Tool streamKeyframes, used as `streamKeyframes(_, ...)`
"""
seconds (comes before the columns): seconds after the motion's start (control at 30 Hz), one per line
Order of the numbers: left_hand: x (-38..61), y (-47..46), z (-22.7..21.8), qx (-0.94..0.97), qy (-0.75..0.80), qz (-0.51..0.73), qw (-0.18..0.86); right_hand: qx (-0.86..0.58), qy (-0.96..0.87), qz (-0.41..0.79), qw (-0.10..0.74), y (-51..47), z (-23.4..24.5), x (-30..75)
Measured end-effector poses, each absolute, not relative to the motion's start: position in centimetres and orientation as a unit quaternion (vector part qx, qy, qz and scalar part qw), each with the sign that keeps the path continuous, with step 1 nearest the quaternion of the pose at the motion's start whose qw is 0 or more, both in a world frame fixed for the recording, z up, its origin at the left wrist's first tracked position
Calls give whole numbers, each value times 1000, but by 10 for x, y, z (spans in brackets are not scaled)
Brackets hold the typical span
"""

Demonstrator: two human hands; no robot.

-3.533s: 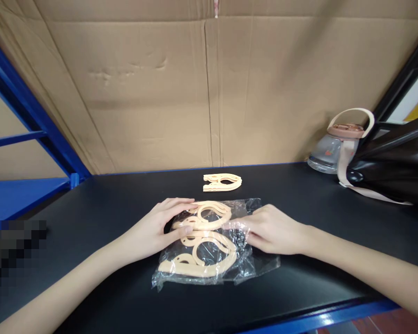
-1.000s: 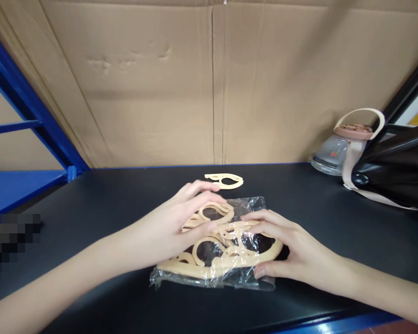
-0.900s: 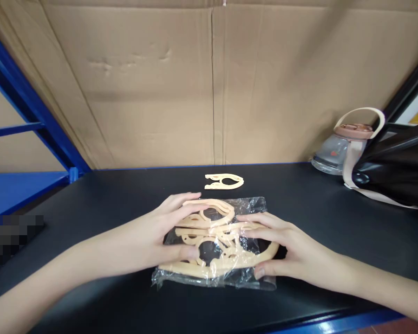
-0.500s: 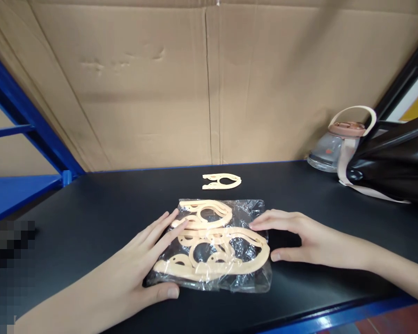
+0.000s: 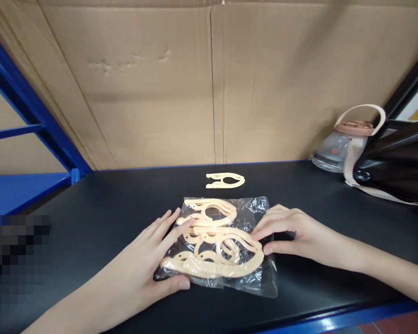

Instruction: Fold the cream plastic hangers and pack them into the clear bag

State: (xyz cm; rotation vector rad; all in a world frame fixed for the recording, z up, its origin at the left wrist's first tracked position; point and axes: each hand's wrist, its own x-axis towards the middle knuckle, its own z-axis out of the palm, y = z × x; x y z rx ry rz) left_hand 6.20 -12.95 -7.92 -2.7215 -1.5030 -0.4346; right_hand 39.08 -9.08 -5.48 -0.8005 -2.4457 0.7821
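Note:
A clear plastic bag (image 5: pixel 245 204) lies flat on the black tabletop, holding several cream folding hangers (image 5: pixel 226 269). My left hand (image 5: pixel 151 253) rests along the bag's left side, fingers stretched out over the plastic and thumb at its near edge. At the bag's right side, my right hand (image 5: pixel 287 229) has its thumb and bent fingers closed round the curved end of a hanger through the plastic. Part of the bag's left edge is hidden under my left hand. A single cream folding hanger (image 5: pixel 225 181) lies folded behind the bag.
A clear bottle (image 5: pixel 330 150) with a pinkish lid and strap stands at the back right, beside a shiny black bag (image 5: pixel 400 162). Cardboard (image 5: pixel 153 102) walls off the back. A blue metal frame (image 5: pixel 61 150) rises on the left, and the table's blue edge (image 5: pixel 348 317) runs in front.
My right fingers have moved in onto the hanger's end, which has shifted left inside the bag. A small ring shape now shows among the hangers. The view has shifted slightly.

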Motion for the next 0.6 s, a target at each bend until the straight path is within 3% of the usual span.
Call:
streamKeyframes(0.23, 59, -126, -80, -875, -467, -127, 1, -327, -861, 299, 250, -90, -61, 374)
streamKeyframes(0.6, 57, -121, -84, -883, -453, -116, 33, -410, -856, 192, 251, -87, -70, 357)
